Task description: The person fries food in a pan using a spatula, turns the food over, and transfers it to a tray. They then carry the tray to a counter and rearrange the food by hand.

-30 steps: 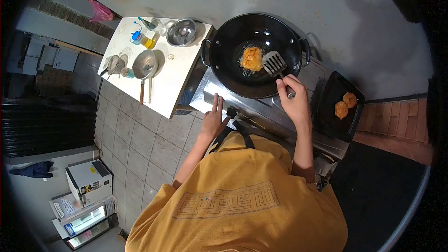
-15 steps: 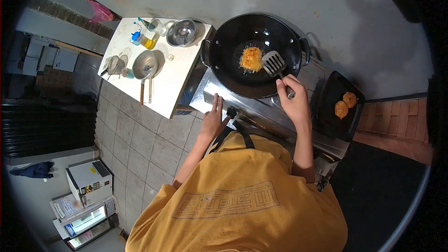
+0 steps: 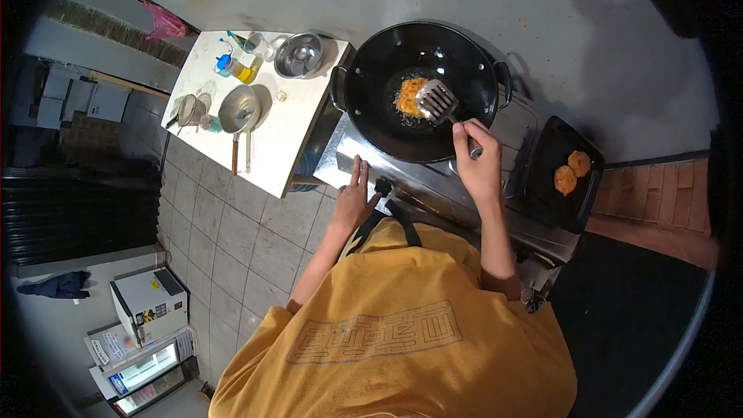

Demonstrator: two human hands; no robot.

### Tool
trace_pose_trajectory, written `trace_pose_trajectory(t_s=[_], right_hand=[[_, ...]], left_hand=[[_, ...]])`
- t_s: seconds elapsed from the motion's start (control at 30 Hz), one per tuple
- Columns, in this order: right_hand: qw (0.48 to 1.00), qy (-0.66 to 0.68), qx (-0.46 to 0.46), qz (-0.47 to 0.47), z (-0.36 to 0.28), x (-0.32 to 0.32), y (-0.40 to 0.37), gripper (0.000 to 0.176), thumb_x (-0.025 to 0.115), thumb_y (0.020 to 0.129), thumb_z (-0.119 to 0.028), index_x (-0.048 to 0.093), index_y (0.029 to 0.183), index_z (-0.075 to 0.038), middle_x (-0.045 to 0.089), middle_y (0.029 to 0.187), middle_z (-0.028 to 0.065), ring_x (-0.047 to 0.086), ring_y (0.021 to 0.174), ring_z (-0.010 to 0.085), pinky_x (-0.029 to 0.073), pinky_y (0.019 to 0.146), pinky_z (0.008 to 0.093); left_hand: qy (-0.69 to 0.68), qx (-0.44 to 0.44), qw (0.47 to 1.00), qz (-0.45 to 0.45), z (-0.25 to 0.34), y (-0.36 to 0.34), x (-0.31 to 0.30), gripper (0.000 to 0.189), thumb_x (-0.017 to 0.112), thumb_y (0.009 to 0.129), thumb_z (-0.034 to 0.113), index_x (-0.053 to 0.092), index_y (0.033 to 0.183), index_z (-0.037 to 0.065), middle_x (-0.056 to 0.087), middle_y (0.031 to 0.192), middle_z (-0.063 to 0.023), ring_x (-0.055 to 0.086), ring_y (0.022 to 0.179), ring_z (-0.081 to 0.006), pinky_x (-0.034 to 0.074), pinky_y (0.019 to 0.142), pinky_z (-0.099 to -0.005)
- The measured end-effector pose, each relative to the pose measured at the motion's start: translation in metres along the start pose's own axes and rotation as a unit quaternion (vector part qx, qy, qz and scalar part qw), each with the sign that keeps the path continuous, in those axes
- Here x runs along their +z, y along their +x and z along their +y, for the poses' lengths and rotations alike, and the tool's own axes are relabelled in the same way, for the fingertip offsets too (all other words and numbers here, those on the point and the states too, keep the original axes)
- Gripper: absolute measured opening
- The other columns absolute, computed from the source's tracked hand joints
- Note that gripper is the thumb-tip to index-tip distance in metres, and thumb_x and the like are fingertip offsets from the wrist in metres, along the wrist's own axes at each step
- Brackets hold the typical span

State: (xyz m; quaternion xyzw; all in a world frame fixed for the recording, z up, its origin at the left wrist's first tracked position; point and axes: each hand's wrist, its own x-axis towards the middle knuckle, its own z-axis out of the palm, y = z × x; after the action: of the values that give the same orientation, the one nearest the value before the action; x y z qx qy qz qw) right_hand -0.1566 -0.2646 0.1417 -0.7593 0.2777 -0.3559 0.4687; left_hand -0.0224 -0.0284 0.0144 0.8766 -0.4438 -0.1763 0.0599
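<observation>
My right hand [image 3: 477, 164] is closed around the handle of a slotted spatula [image 3: 437, 101]. The spatula's metal head touches the right side of a golden fried patty [image 3: 410, 97] and covers part of it. Bubbling oil rings the patty at the bottom of a black wok [image 3: 379, 128] with two loop handles. My left hand [image 3: 354, 200] has its fingers stretched out by the steel front edge of the stove [image 3: 364, 156], near a black knob [image 3: 383, 186]. Nothing shows in that hand.
Right of the wok, a black tray [image 3: 546, 200] bears two fried patties [image 3: 571, 173]. On the white table [image 3: 267, 151] at left are a saucepan [image 3: 239, 110], a steel bowl [image 3: 299, 56], a blue-capped oil bottle [image 3: 236, 68] and a strainer [image 3: 186, 111]. A grey wall [image 3: 542, 0] stands behind the wok.
My right hand and the spatula have moved left, and the spatula's head now overlaps the patty's right side. The patty sits slightly farther left. My left hand has stayed in place.
</observation>
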Motion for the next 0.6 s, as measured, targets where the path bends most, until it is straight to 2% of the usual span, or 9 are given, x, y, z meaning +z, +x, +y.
trace_pose_trajectory(t_s=[0.07, 0.2, 0.27, 0.4, 0.47, 0.53, 0.6], right_hand=[[0.999, 0.031, 0.008, -0.015, 0.003, 0.006, 0.000, 0.021, 0.060, 0.095, -0.006, 0.052, 0.080, 0.007, 0.046, 0.068, 0.0114, 0.043, 0.060, 0.0138, 0.038, 0.058, 0.0293], [0.999, 0.034, 0.036, -0.019, 0.002, 0.010, 0.001, 0.023, 0.060, 0.095, -0.008, 0.051, 0.080, 0.007, 0.046, 0.067, 0.0114, 0.043, 0.060, 0.0138, 0.038, 0.059, 0.0293], [0.998, 0.013, 0.057, -0.014, 0.004, 0.008, 0.006, 0.024, 0.060, 0.095, -0.010, 0.052, 0.080, 0.008, 0.047, 0.067, 0.0111, 0.043, 0.061, 0.0132, 0.038, 0.060, 0.0292], [0.992, 0.035, 0.119, -0.003, 0.024, 0.007, 0.012, 0.023, 0.060, 0.095, -0.012, 0.056, 0.082, 0.007, 0.047, 0.066, 0.0105, 0.043, 0.063, 0.0107, 0.038, 0.060, 0.0291], [0.992, 0.027, 0.123, -0.004, 0.018, 0.007, 0.014, 0.024, 0.060, 0.095, -0.012, 0.056, 0.081, 0.007, 0.046, 0.065, 0.0106, 0.043, 0.063, 0.0105, 0.037, 0.059, 0.0289], [0.992, 0.019, 0.127, -0.002, 0.012, 0.007, 0.014, 0.024, 0.060, 0.095, -0.012, 0.056, 0.081, 0.007, 0.045, 0.064, 0.0106, 0.043, 0.062, 0.0103, 0.037, 0.059, 0.0288], [0.996, 0.015, 0.088, 0.011, 0.007, 0.009, 0.014, 0.024, 0.060, 0.094, -0.012, 0.055, 0.080, 0.007, 0.044, 0.064, 0.0106, 0.042, 0.061, 0.0098, 0.036, 0.058, 0.0290]], left_hand=[[-0.001, -0.008, 1.000, -0.014, 0.003, -0.001, -0.005, 0.089, 0.067, 0.087, 0.042, 0.025, 0.152, -0.002, 0.011, 0.164, -0.0182, 0.059, 0.119, -0.0356, 0.051, 0.093, -0.0449], [-0.005, -0.020, 0.999, -0.033, 0.006, -0.001, -0.009, 0.089, 0.067, 0.087, 0.042, 0.024, 0.152, -0.002, 0.011, 0.164, -0.0186, 0.058, 0.121, -0.0352, 0.051, 0.094, -0.0452], [-0.018, -0.014, 0.999, -0.029, 0.005, -0.001, -0.008, 0.087, 0.065, 0.091, 0.039, 0.021, 0.154, -0.001, 0.006, 0.164, -0.0182, 0.060, 0.114, -0.0412, 0.050, 0.094, -0.0488], [-0.006, -0.001, 1.000, -0.006, 0.003, -0.001, -0.003, 0.087, 0.065, 0.091, 0.040, 0.021, 0.153, -0.002, 0.006, 0.164, -0.0183, 0.061, 0.113, -0.0415, 0.050, 0.094, -0.0485], [0.010, -0.008, 1.000, -0.014, 0.004, -0.001, -0.006, 0.089, 0.066, 0.088, 0.042, 0.024, 0.153, -0.001, 0.011, 0.164, -0.0182, 0.058, 0.120, -0.0351, 0.051, 0.094, -0.0439], [0.003, -0.010, 1.000, -0.015, 0.004, -0.001, -0.006, 0.089, 0.066, 0.088, 0.042, 0.024, 0.153, -0.002, 0.010, 0.164, -0.0180, 0.059, 0.120, -0.0349, 0.051, 0.094, -0.0437], [-0.004, -0.011, 1.000, -0.015, 0.004, -0.001, -0.006, 0.089, 0.066, 0.088, 0.042, 0.023, 0.153, -0.002, 0.010, 0.164, -0.0177, 0.059, 0.120, -0.0348, 0.051, 0.094, -0.0434]])
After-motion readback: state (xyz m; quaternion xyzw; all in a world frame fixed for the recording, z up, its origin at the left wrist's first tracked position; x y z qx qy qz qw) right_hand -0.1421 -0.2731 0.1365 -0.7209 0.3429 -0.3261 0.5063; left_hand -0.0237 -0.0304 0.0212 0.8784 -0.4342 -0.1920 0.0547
